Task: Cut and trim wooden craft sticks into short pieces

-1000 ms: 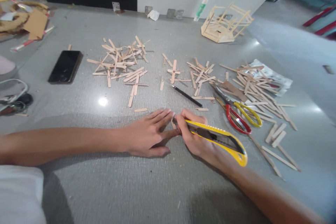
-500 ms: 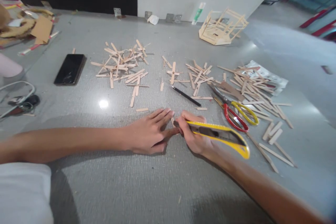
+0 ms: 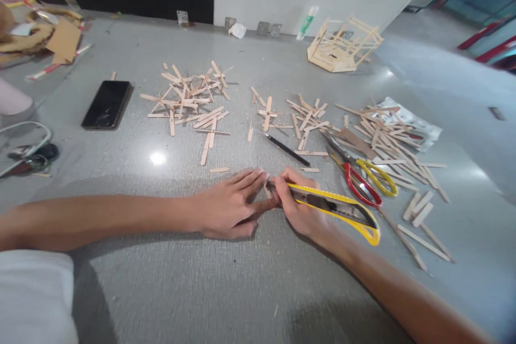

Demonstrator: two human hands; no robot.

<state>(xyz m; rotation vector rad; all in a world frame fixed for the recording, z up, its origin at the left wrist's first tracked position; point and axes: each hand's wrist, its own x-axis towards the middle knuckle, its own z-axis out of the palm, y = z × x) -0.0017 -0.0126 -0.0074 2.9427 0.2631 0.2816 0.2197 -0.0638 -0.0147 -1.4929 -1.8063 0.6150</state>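
My right hand (image 3: 300, 205) grips a yellow utility knife (image 3: 338, 210), its tip pointing left onto a small wooden stick (image 3: 267, 191) on the grey floor. My left hand (image 3: 230, 205) lies flat beside it, fingers stretched out and pressing down on that stick; the stick is mostly hidden under the fingers. A black pencil (image 3: 287, 150) lies just beyond both hands. Red and yellow scissors (image 3: 365, 178) rest to the right of the knife.
Piles of wooden craft sticks lie ahead at the centre left (image 3: 189, 99), centre (image 3: 300, 118) and right (image 3: 393, 142). A stick frame model (image 3: 342, 45) stands at the back. A black phone (image 3: 107, 104) lies at the left, cardboard scraps (image 3: 48, 37) beyond it.
The hands have stayed in place on the stick. The knife's rear end has shifted slightly, and the view has moved a little.
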